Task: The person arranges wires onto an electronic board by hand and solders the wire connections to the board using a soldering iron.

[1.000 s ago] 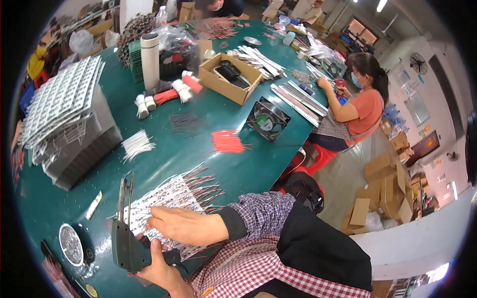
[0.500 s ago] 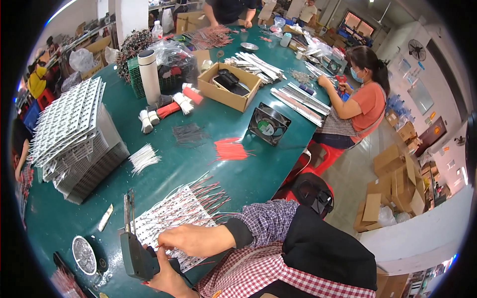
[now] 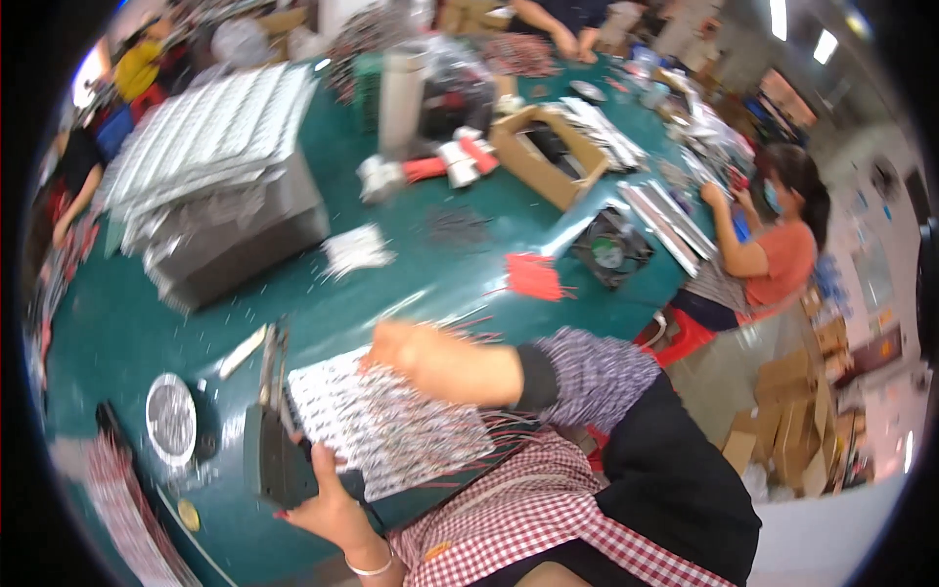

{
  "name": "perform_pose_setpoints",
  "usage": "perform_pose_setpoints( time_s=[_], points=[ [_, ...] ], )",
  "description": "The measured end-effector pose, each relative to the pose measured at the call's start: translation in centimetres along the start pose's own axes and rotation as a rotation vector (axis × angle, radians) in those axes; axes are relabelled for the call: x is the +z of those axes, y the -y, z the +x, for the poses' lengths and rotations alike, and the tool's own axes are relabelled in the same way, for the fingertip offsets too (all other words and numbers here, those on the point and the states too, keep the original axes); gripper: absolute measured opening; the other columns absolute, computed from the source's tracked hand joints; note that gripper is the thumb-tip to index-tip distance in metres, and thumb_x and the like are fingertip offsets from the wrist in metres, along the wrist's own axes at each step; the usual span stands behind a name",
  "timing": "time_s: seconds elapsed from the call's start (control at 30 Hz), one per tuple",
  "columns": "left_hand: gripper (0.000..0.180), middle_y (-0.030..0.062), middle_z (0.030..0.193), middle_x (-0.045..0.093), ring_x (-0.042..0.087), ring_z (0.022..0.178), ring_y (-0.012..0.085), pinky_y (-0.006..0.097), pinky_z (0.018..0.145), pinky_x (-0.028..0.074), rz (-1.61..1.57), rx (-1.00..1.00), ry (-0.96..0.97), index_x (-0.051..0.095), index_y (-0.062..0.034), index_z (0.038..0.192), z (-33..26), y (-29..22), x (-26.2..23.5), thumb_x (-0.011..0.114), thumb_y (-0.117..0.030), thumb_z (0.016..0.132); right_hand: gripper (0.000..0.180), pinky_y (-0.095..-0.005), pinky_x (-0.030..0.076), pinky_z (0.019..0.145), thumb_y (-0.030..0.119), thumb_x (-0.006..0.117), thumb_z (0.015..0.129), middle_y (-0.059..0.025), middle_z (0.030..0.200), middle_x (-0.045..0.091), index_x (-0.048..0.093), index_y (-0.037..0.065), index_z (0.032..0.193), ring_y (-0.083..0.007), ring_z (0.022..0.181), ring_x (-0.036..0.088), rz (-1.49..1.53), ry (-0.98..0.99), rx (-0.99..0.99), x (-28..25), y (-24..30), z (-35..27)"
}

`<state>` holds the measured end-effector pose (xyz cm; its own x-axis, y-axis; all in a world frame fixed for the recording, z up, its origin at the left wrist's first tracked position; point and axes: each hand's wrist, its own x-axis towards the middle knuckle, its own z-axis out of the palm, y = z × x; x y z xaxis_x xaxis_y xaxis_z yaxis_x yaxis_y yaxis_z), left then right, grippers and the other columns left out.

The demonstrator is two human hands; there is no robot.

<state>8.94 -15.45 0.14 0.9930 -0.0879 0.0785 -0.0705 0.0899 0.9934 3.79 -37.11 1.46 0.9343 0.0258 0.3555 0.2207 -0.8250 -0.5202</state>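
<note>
In my left hand (image 3: 337,509) is a dark grey-green soldering gun (image 3: 274,455), its fingers closed around the handle and its metal tip pointing away from me. To its right lies a white circuit-board panel (image 3: 328,401) with rows of small dark marks. Many thin red and dark wires (image 3: 440,445) lie across the panel and stick out past its right edge. My right hand (image 3: 416,357) is over the panel's far edge; motion blurs its fingers, so I cannot make out whether they hold anything.
Left of the gun are a round metal dish (image 3: 171,421) and a pale stick (image 3: 243,352). A tall stack of white panels (image 3: 225,196) stands far left. Bundles of white wires (image 3: 357,250) and red wires (image 3: 535,277) lie beyond, near a black fan (image 3: 611,247). A co-worker (image 3: 763,245) sits at right.
My right hand has moved away from beside the soldering gun to the panel's far edge. The whole view has swung, so the table's things appear higher and further right.
</note>
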Motion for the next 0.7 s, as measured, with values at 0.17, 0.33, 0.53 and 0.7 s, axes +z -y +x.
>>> perform_pose_setpoints(
  time_s=[0.17,0.33,0.53,0.7],
  points=[
    [0.035,0.0178,0.110,0.064,0.062,0.070,0.0158,0.028,0.056,0.056,-0.001,-0.005,0.032,0.054,0.0114,0.118,0.1,-0.8,-1.7,0.066,0.011,0.085,0.011,-0.0360,0.051,0.064,0.009,0.065,0.070,-0.0090,0.078,0.057,0.064,0.003,0.079,-0.0252,0.078,0.061,-0.783,0.132,-0.052,-2.4,-2.6,3.7],
    [0.038,0.0182,0.112,0.063,0.063,0.070,0.0156,0.028,0.056,0.056,-0.027,-0.068,-0.003,0.054,0.0106,0.120,-0.3,-1.1,-3.0,0.066,0.011,0.084,0.008,-0.0341,0.049,0.060,0.012,0.067,0.066,-0.0081,0.075,0.059,0.066,0.004,0.066,-0.0223,0.075,0.061,-1.026,0.378,-0.135,2.3,-5.4,5.9],
    [0.039,0.0178,0.111,0.063,0.063,0.071,0.0163,0.028,0.057,0.056,-0.024,-0.139,-0.021,0.054,0.0098,0.121,-0.1,-1.5,-4.7,0.067,0.010,0.084,0.008,-0.0365,0.052,0.062,0.011,0.067,0.068,-0.0084,0.077,0.058,0.066,0.005,0.071,-0.0232,0.078,0.061,-0.994,0.387,-0.136,2.9,-6.2,6.1],
    [0.039,0.0175,0.109,0.064,0.064,0.071,0.0167,0.028,0.061,0.056,-0.061,-0.229,-0.058,0.055,0.0095,0.119,0.6,-1.5,-5.5,0.070,0.009,0.083,0.005,-0.0339,0.052,0.067,0.001,0.063,0.071,-0.0086,0.081,0.054,0.061,0.004,0.075,-0.0261,0.083,0.057,-0.470,0.079,-0.080,2.1,-2.5,6.4]
  ],
)
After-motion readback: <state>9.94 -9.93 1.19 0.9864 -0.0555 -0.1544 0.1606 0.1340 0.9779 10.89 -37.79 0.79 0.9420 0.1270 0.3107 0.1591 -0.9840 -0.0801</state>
